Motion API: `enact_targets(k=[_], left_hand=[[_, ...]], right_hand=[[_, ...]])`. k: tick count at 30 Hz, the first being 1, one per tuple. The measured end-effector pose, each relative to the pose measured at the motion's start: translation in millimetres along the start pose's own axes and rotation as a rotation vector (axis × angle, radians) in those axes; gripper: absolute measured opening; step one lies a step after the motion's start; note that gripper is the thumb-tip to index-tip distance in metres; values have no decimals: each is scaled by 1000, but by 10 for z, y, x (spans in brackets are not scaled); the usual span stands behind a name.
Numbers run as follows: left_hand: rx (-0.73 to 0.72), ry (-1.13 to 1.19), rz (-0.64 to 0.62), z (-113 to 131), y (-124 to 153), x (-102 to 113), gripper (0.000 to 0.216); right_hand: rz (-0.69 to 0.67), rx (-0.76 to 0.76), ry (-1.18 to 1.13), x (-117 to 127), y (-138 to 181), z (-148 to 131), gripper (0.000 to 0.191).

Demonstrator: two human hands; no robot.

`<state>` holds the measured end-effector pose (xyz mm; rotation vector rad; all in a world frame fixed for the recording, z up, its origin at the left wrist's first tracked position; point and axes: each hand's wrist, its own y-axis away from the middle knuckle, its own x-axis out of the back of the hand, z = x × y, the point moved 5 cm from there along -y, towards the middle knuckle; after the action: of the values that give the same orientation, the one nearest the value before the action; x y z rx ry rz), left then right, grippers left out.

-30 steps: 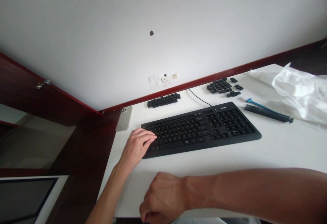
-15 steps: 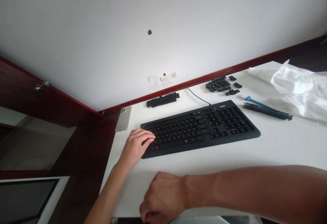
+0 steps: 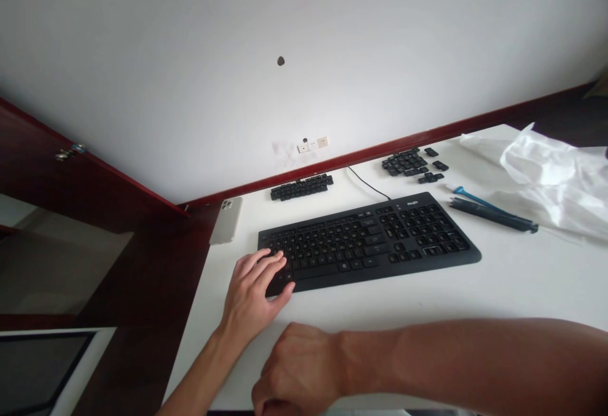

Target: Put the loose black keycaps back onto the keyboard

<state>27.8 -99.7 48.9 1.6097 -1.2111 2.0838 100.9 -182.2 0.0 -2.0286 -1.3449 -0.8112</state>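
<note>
A black keyboard (image 3: 365,239) lies at a slant on the white table, many of its key places showing bare sockets. Over its left end rests my left hand (image 3: 254,289), open, with the fingertips spread on the lower-left keys and the thumb by the front rim. My right hand (image 3: 299,368) is closed near the table's front edge, in front of the keyboard and apart from it. Its fingers curl downward, so whatever they hold, if anything, is hidden.
Loose black keycaps (image 3: 301,188) stand in rows by the wall, with another keycap group (image 3: 403,163) farther right. A phone (image 3: 226,221) lies at the left table edge. On the right are a blue-handled brush (image 3: 479,199), a dark strip-like object (image 3: 494,213) and a crumpled white bag (image 3: 546,169).
The fingers of my left hand have spread from a pinched shape, with the thumb moving out toward the front rim. My right hand stays closed and has shifted slightly left.
</note>
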Motion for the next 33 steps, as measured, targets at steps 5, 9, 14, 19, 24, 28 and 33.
enact_targets(k=[5,9,14,19,24,28,33], left_hand=[[1,21,3,-17,-14,-29,32],[15,45,2,-38,-13,-48,28],[4,47,-12,-66,-32,-75,24],[16,74,-4,-88,-36,-93,21],[22,95,4,-97,16,-128,24],[19,104,12,-110,41,-149,23],[61,118,-16,-144,57,-156,32]], right_hand=[[14,-23,-1,11,-5,2,23],[-37,-51,15,74,-20,-22,25],[-13,-49,25,58,-33,-19,25],[3,-46,15,-2,-33,8,25],[15,-35,34,17,-30,-7,24],[-10,-47,38,44,-30,-12,25],[-28,-49,31,44,-26,2,27]])
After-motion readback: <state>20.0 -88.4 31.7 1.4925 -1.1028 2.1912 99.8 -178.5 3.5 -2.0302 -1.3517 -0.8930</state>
